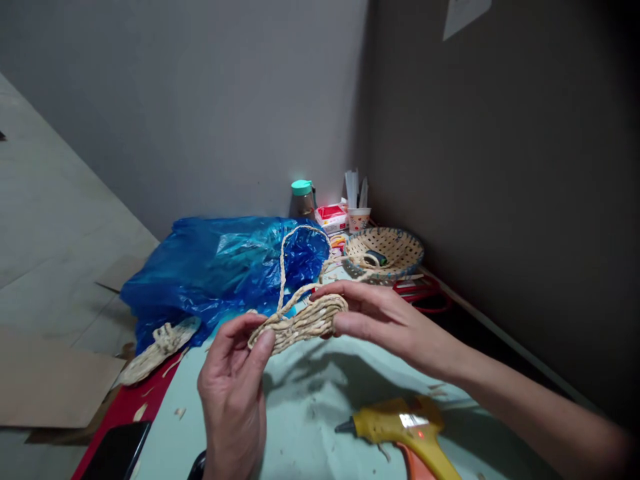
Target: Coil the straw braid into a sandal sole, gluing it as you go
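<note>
A small oval piece woven from pale braided straw point(300, 323) is held up between both hands over a pale green table point(310, 413). My left hand point(234, 393) pinches its near left end between thumb and fingers. At the right end, my right hand point(380, 315) grips it with curled fingers. A loose loop of braided straw cord point(284, 267) rises from the piece towards the back.
A yellow glue gun point(406, 430) lies on the table in front right. A blue plastic bag point(220, 267), a second woven straw piece point(157, 350), a round woven basket point(384, 252), red scissors point(424, 293), a green-capped bottle point(303, 199) and a cup point(359, 217) stand behind. Walls close off the back and right.
</note>
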`<state>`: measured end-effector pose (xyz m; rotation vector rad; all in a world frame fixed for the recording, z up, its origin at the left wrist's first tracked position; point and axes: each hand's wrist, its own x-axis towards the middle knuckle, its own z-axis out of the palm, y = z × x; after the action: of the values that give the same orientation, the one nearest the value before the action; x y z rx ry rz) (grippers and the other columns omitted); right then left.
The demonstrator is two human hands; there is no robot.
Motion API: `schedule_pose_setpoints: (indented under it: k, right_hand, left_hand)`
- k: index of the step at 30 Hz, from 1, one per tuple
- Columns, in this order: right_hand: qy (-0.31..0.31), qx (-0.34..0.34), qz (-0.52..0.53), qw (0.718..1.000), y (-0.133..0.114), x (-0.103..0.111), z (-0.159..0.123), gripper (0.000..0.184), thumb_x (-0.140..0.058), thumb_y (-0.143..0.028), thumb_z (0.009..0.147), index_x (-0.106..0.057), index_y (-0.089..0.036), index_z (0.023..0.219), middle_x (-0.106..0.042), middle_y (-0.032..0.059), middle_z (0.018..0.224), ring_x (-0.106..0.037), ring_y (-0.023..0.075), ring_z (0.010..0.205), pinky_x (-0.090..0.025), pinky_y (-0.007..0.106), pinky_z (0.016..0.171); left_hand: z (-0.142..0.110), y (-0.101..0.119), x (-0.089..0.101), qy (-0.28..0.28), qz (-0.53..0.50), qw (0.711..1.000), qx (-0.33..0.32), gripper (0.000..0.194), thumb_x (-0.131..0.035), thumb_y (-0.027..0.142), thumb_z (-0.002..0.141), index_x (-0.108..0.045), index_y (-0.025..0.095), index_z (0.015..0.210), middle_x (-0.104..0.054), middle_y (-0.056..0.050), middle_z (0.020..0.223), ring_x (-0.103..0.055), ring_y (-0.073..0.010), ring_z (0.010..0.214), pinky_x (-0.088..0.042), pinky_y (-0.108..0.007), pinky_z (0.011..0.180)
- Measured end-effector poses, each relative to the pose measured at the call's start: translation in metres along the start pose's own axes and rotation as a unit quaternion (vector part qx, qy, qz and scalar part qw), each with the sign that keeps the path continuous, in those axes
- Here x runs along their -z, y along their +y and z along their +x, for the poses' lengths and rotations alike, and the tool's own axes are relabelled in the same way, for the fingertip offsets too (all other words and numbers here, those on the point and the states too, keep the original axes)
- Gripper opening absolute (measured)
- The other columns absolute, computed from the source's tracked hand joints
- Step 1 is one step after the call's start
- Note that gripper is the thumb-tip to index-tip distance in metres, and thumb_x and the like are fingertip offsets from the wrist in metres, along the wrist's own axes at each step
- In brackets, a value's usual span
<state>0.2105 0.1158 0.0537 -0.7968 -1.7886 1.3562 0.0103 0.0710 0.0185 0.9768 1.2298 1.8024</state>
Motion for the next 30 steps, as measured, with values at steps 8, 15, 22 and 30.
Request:
schedule_pose_setpoints:
  k: [8,15,22,30]
  right_hand:
    - [0.043,0.004,-0.009,0.999,0.005,-0.014,0.0,0.008,-0.068,-0.022,0.085,-0.062,-0.021,0.089,-0.066,-0.0004,0.093,-0.063,0.0181,0.086,-0.048,0.028,0.076]
    - [0.068,-0.007,0.014,0.998,0.005,-0.017,-0.001,0.011,-0.067,-0.017,0.08,-0.062,-0.019,0.089,-0.063,-0.0021,0.081,-0.061,0.0166,0.08,-0.047,0.027,0.073]
    - [0.016,-0.026,0.015,0.999,0.016,-0.011,0.004,0.03,-0.072,-0.03,0.083,-0.06,-0.021,0.109,-0.064,-0.0008,0.091,-0.057,0.0135,0.071,-0.046,0.024,0.063]
    - [-0.012,-0.026,-0.052,0.998,-0.004,0.02,-0.004,0.029,-0.064,-0.047,0.091,-0.067,-0.021,0.103,-0.068,0.003,0.097,-0.063,0.0195,0.09,-0.049,0.03,0.081]
  left_hand:
    - [-0.005,-0.005,0.0,-0.013,0.027,0.997,-0.067,0.02,-0.08,0.027,0.078,-0.073,0.025,0.097,-0.069,0.0,0.096,-0.063,-0.0151,0.088,-0.052,-0.023,0.08]
    - [-0.008,-0.005,-0.002,-0.02,0.039,0.997,-0.069,0.019,-0.079,0.029,0.078,-0.073,0.025,0.096,-0.068,-0.002,0.097,-0.063,-0.0162,0.089,-0.051,-0.024,0.08]
    - [-0.004,-0.003,-0.002,-0.019,0.009,1.0,-0.002,0.021,-0.081,0.031,0.075,-0.073,0.025,0.093,-0.068,0.001,0.09,-0.061,-0.0138,0.084,-0.049,-0.021,0.077]
    - [0.007,0.008,0.001,-0.043,-0.008,0.999,0.025,0.023,-0.084,0.031,0.07,-0.072,0.022,0.087,-0.068,0.001,0.079,-0.06,-0.011,0.073,-0.048,-0.019,0.069]
